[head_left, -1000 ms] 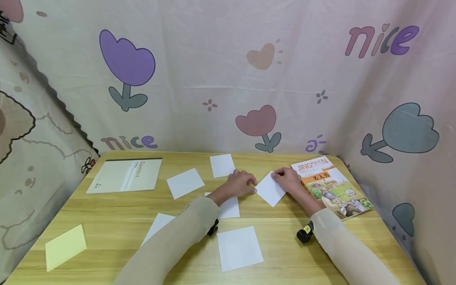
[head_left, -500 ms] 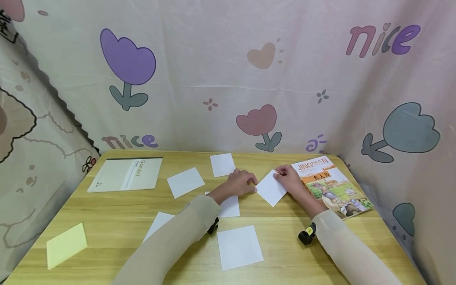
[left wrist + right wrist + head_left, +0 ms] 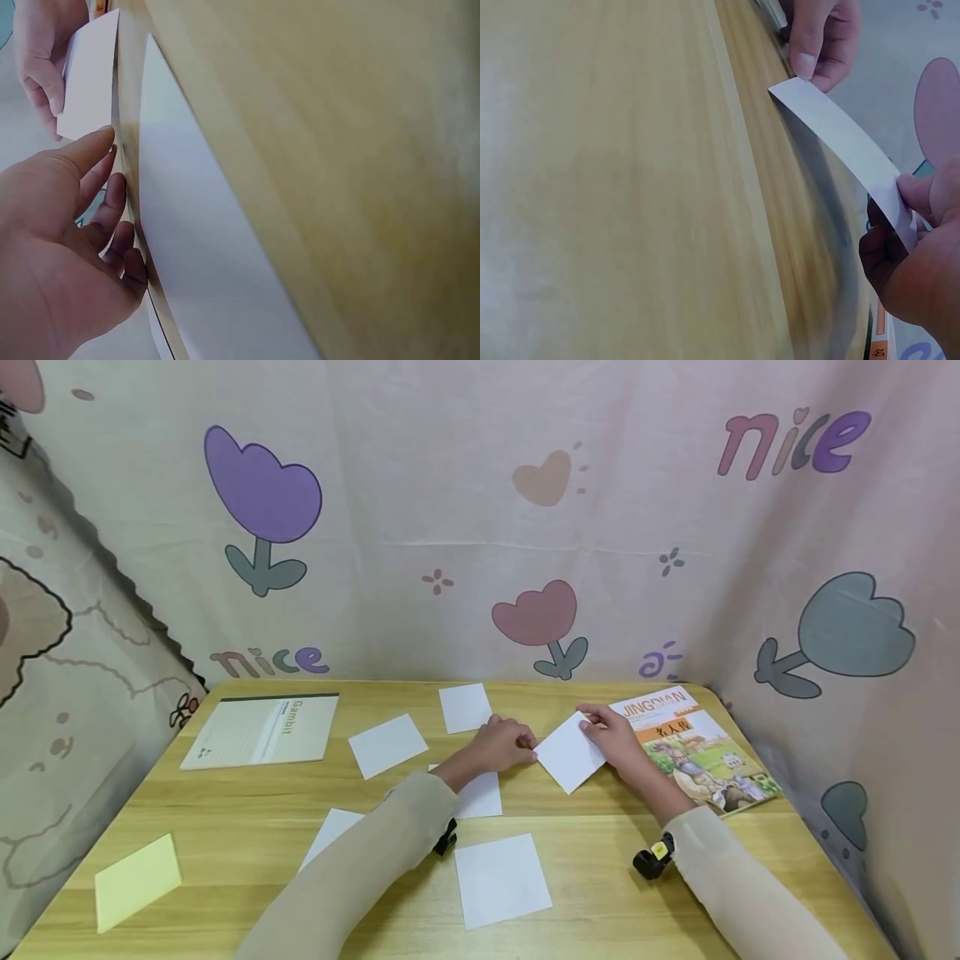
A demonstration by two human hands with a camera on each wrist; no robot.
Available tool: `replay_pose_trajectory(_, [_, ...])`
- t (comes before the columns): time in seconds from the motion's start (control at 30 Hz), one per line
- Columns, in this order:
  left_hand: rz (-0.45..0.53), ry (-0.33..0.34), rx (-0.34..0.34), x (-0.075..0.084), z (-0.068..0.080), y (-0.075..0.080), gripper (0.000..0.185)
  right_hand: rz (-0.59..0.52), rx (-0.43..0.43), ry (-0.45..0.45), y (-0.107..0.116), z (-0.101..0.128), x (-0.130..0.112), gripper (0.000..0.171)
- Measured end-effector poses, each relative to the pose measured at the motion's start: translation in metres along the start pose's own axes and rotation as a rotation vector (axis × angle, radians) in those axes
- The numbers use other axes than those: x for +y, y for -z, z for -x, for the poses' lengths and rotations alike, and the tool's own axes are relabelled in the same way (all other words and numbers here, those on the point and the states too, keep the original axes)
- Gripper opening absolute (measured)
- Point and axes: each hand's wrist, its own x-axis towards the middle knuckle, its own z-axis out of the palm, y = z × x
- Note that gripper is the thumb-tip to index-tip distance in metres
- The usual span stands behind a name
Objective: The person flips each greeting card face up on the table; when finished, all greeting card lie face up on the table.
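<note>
A square white sheet of paper [image 3: 568, 753] is held between my two hands at the right of centre in the head view. My right hand [image 3: 617, 742] pinches its upper right edge, thumb on top and fingers underneath. At the opposite corner, my left hand [image 3: 504, 745] has that tip between thumb and forefinger, its other fingers loosely curled. The right wrist view shows the sheet [image 3: 847, 139] slightly bowed and raised, with a shadow on the table below. Another white sheet [image 3: 480, 795] lies partly hidden under my left wrist.
Several more white sheets lie flat, including one in front [image 3: 503, 881] and one at the back [image 3: 465, 708]. A Gambit notepad [image 3: 262, 731] sits back left, yellow paper [image 3: 138, 882] front left. A magazine [image 3: 705, 752] lies beside my right hand. A printed curtain [image 3: 420, 527] hangs behind.
My right hand has risen slightly and slid a little along the edge, lifting that side of the sheet. The left hand stays at its corner. The head view has shifted slightly.
</note>
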Motion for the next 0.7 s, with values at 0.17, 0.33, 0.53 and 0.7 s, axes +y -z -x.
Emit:
replay_pose_trajectory(0.17, [0.14,-0.019,0.022,-0.004,-0.001,0.002,0.01,-0.034,0.025,-0.026,0.001,0.003,-0.003,0.036])
replay_pose_trajectory(0.33, [0.358,-0.049,0.026,-0.005,0.002,0.012,0.013,-0.087,0.056,-0.039,0.004,0.012,-0.011,0.038])
replay_pose_trajectory(0.53, [0.522,-0.047,0.047,0.002,0.016,0.031,0.018,-0.142,0.058,-0.036,0.005,0.029,-0.029,0.04])
replay_pose_trajectory(0.7, [0.647,-0.048,0.062,0.005,0.03,0.039,0.017,-0.174,0.036,-0.002,0.007,0.044,-0.041,0.041])
